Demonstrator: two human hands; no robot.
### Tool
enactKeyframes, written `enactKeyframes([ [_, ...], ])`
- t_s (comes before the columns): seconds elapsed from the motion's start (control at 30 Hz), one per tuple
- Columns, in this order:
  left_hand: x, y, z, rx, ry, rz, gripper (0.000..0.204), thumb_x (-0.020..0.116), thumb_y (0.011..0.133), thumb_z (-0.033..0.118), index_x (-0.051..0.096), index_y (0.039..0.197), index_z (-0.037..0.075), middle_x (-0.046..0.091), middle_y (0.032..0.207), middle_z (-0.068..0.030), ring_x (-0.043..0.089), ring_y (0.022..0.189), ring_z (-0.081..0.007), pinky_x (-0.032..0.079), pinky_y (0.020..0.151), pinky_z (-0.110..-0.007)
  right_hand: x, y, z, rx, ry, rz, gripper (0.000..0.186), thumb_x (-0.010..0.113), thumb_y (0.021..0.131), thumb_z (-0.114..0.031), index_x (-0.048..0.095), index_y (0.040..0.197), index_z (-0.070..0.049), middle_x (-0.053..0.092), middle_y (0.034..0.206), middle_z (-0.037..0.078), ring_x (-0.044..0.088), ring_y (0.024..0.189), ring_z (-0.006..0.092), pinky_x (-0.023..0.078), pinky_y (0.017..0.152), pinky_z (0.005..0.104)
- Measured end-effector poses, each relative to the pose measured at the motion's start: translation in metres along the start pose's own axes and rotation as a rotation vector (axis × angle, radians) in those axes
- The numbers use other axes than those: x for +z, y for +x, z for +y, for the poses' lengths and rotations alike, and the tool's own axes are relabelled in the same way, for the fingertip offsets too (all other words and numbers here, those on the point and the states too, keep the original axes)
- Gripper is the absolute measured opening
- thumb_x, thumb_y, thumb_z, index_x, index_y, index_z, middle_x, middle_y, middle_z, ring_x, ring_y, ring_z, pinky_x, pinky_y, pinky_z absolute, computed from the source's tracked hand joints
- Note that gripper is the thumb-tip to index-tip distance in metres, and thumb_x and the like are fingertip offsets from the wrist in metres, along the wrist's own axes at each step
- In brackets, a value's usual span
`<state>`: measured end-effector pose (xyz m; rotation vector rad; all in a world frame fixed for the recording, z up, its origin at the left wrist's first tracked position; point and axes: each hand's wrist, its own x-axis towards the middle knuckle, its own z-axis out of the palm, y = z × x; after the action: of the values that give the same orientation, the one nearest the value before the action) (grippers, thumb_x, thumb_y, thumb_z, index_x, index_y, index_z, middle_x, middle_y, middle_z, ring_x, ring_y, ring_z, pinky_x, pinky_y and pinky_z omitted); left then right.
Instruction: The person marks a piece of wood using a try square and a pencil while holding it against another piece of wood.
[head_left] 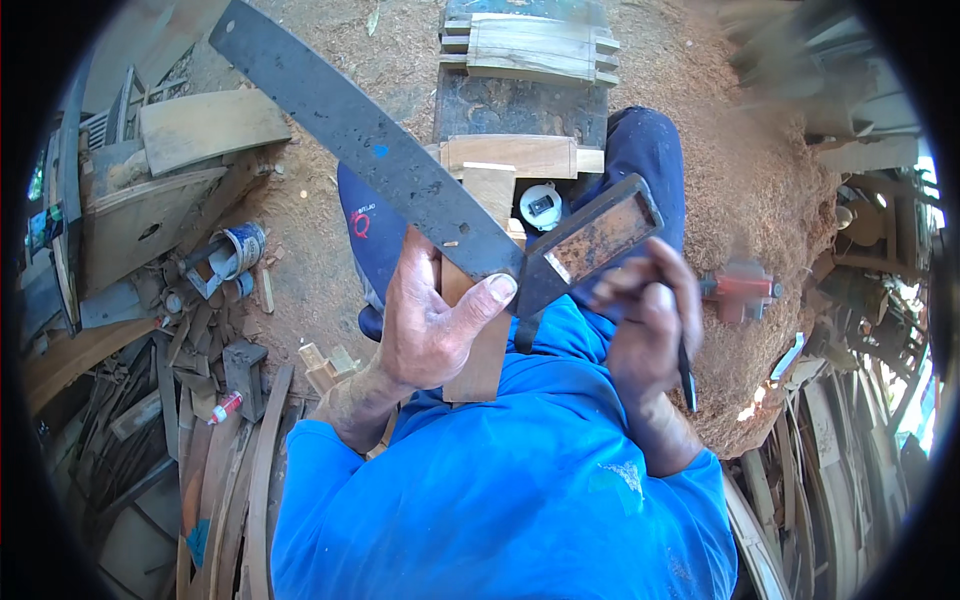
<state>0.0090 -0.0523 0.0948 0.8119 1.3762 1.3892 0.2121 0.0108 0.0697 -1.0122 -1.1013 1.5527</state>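
My left hand (425, 325) is closed round a flat wooden piece (478, 365) and a large square. Its thumb presses on the corner of the square. The square's long dark metal blade (370, 140) runs to the upper left, and its thick stock (600, 235), with a rusty inset, points to the upper right. Just below and right of the stock, my right hand (645, 325) is curled, somewhat blurred. A thin dark pencil-like stick (687, 375) sticks out of it, apart from the wood.
Beyond my knees, a dark bench (520, 105) bears a slatted wooden piece (530, 48). A round white object (541, 206) lies between my legs. A red tool (742, 290) sits on sawdust at the right. Wood scraps and a paint-stained bucket (238, 250) crowd the left.
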Motion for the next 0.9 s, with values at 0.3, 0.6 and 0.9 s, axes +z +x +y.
enactKeyframes([
  [0.3,0.002,-0.002,-0.003,0.0,0.164,-0.014,0.055,0.072,0.091,0.015,0.045,0.135,0.0,0.061,0.117,-0.015,0.06,0.108,-0.0227,0.047,0.097,-0.038,0.027,0.035,-0.062,-0.508,-0.631,-0.448,0.024,0.071,0.081,0.001,0.071,0.105,0.003,0.072,0.09,0.019,0.073,0.079,0.0297,0.059,0.069,0.0358],
  [0.6,0.004,-0.002,-0.003,0.022,0.187,-0.016,0.056,0.073,0.09,0.012,0.044,0.137,-0.001,0.061,0.12,-0.0177,0.062,0.11,-0.0256,0.047,0.097,-0.04,0.029,0.04,-0.06,-0.468,-0.663,-0.465,0.027,0.075,0.077,0.005,0.071,0.103,-0.001,0.073,0.085,0.015,0.075,0.077,0.0273,0.059,0.067,0.0339],
  [0.9,0.006,-0.003,-0.001,0.004,0.182,-0.016,0.059,0.073,0.088,0.01,0.043,0.138,-0.001,0.063,0.117,-0.0171,0.063,0.109,-0.0258,0.048,0.097,-0.041,0.027,0.041,-0.065,-0.405,-0.684,-0.49,0.025,0.075,0.079,0.004,0.072,0.104,-0.001,0.074,0.09,0.015,0.076,0.082,0.0268,0.06,0.07,0.0336],
])
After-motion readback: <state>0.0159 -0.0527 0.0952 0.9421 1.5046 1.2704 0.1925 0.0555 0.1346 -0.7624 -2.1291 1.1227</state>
